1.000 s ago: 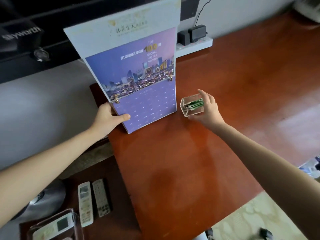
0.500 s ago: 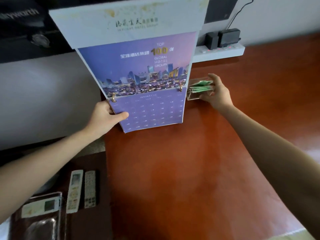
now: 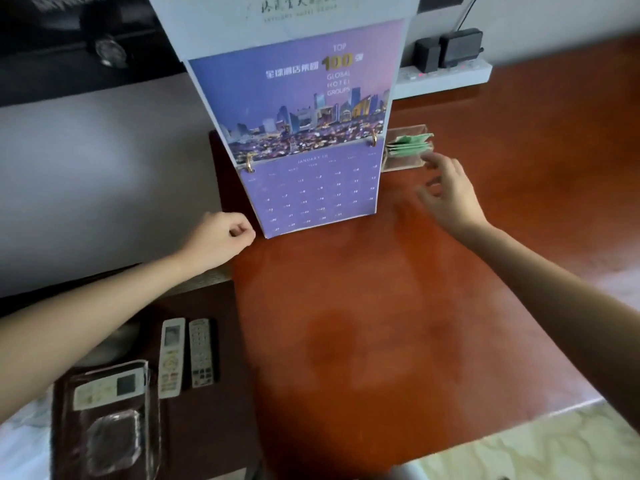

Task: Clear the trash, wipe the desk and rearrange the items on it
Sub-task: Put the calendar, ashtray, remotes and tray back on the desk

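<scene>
A tall purple desk calendar [image 3: 304,133] stands upright at the back left of the red-brown desk [image 3: 398,323]. Just right of it sits a clear plastic box [image 3: 403,161] holding green packets [image 3: 410,145]. My left hand [image 3: 225,239] is a closed fist at the calendar's lower left corner, apart from it and holding nothing. My right hand [image 3: 450,192] hovers in front of the box with fingers spread, empty, its fingertips near the box's front.
A white power strip [image 3: 446,77] with black adapters lies against the wall behind the box. On a lower dark surface to the left lie two remote controls [image 3: 185,353] and a clear tray [image 3: 107,410] holding a third remote. A black TV edge runs along the top left.
My left hand let go of the calendar and curled shut. My right hand released the clear box, which now rests beside the calendar, and pulled back a little.
</scene>
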Demonstrator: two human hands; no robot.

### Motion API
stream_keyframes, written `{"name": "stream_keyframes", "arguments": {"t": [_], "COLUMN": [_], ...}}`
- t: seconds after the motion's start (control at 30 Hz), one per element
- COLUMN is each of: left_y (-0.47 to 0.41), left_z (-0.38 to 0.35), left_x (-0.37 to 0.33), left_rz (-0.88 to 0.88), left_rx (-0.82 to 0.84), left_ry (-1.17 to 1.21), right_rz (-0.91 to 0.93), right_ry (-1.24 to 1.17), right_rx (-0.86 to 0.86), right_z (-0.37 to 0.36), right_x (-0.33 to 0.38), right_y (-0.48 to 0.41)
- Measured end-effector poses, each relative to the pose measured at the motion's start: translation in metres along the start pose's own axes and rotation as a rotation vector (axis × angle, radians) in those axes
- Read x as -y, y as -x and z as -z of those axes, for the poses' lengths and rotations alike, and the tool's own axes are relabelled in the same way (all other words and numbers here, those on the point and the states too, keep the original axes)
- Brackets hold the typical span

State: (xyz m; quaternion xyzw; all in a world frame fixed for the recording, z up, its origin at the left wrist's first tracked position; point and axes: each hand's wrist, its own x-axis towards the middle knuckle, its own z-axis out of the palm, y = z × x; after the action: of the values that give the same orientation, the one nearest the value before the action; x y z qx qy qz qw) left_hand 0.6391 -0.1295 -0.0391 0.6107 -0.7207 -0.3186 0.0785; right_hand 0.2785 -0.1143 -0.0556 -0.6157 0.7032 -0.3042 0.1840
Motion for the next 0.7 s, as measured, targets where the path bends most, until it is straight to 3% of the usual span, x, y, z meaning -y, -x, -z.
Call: {"name": "stream_keyframes", "arguments": {"t": [0.3, 0.7], "left_y": [0.052, 0.164], "left_z": [-0.001, -0.005], "left_x": [0.011, 0.109], "left_rz": [-0.463, -0.674], "left_rx": [0.204, 0.414], "left_ry": [-0.102, -0.499], "right_rz": [0.098, 0.289], "right_ry": [0.032, 0.229], "right_rx": [0.080, 0.065], "right_z": [-0.027, -0.117], "right_x": [0.072, 0.187], "right_y": [0.138, 0.339]}}
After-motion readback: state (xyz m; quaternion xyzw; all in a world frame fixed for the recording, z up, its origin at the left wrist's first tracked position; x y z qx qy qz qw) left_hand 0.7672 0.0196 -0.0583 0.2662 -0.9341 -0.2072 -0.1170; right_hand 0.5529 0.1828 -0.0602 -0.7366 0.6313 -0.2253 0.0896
